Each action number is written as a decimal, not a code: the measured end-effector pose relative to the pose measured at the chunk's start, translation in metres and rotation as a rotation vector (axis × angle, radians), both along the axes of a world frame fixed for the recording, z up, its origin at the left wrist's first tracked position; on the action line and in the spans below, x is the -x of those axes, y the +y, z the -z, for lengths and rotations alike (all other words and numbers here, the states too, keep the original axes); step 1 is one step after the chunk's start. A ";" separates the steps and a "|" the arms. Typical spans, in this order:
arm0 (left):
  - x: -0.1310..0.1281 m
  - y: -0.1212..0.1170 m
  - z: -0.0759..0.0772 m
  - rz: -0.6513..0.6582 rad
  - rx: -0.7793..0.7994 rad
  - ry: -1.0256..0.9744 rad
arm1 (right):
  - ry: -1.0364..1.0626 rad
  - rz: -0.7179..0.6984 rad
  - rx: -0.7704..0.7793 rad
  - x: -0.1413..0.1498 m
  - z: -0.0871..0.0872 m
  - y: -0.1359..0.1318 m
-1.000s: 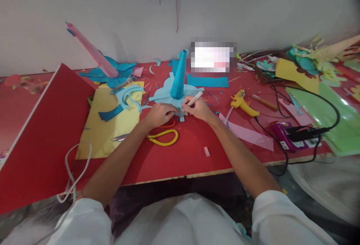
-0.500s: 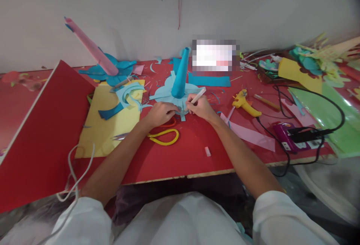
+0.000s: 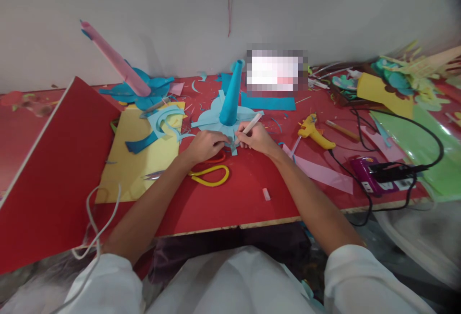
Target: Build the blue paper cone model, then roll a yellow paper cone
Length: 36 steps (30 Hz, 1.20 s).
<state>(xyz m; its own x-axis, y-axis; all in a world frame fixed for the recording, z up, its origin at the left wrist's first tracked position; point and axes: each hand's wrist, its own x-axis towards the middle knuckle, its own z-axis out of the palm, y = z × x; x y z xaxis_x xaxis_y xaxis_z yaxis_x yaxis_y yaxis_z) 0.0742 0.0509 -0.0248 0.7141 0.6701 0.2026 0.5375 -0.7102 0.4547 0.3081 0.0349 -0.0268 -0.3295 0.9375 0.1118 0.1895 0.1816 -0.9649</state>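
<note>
My right hand (image 3: pixel 256 137) grips a pale pen (image 3: pixel 253 123), its tip down at the near petal of a light blue foam flower shape (image 3: pixel 212 114). Curled fingers of my left hand (image 3: pixel 209 144) press on that petal's left side; their tips are partly hidden. From the flower's middle rises a darker blue cone (image 3: pixel 231 95). Below my left hand lie scissors with a yellow handle loop (image 3: pixel 212 184) and a red one (image 3: pixel 217 157). A small pale pink piece (image 3: pixel 266 194) lies near the table's front edge.
A pink cone (image 3: pixel 118 66) on a blue base leans at the back left, beside a red board (image 3: pixel 61 175). Yellow sheet (image 3: pixel 140 175) and blue offcuts lie left. On the right are a yellow glue gun (image 3: pixel 315 134), pink strips and a purple box (image 3: pixel 370 172) with black cables.
My right hand and the pen have shifted very slightly at the near petal. My left hand stays in place, and the objects on the table lie as before.
</note>
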 end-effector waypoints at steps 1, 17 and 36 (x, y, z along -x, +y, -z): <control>0.000 0.000 0.000 0.000 0.000 -0.001 | -0.002 0.013 -0.001 0.000 -0.001 0.000; -0.001 0.000 -0.002 -0.001 0.002 -0.016 | 0.005 0.014 -0.039 -0.003 0.000 0.003; -0.001 0.005 0.001 -0.340 -0.139 -0.190 | 0.112 0.495 -0.346 0.005 -0.003 0.002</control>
